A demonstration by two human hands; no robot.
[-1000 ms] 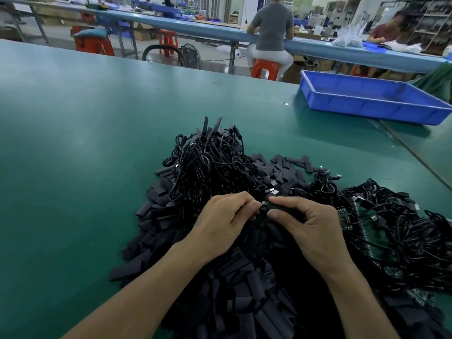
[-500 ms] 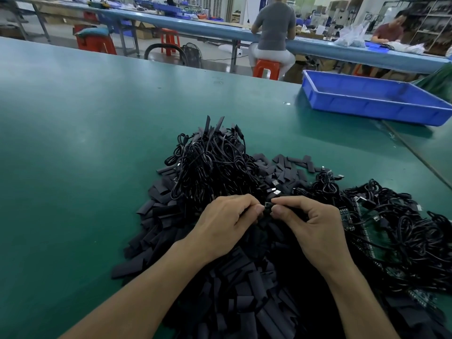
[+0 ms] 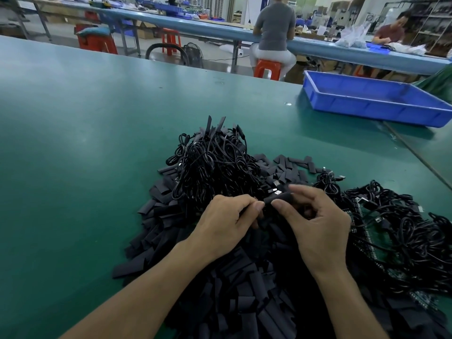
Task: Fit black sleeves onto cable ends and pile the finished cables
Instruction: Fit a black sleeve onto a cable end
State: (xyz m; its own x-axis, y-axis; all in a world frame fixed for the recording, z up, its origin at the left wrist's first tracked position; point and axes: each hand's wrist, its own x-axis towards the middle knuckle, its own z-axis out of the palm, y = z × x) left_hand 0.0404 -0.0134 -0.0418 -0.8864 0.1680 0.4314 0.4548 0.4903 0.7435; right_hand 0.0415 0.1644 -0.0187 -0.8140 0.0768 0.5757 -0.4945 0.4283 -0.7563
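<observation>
Black sleeves (image 3: 232, 289) lie in a broad loose heap on the near part of the green surface (image 3: 73, 143), under both forearms. Just past that heap, mid-scene, the left hand (image 3: 227, 221) has thumb and fingers curled into a pinch, apparently on a cable end, though fingers and black clutter hide the end itself. The right hand (image 3: 318, 228) pinches a single sleeve (image 3: 282, 199) between thumb and forefinger, its other fingers loosely spread. The sleeve's left tip sits just beside the left thumb. The step in hand looks like the fitting itself; how far the end has entered the sleeve cannot be told. The next move probably calls for pushing the two together along one line, with the soft sleeve kept from folding flat, until the plug is covered, then laying the cable on a pile. The far heap of coiled cables (image 3: 212, 167), with flat black pieces sticking up from it, is likely the finished pile. The tangle of cables (image 3: 403, 228) at the right shows bare metal plugs and is probably the waiting stock. A blue tray (image 3: 374, 101) stands far right.
</observation>
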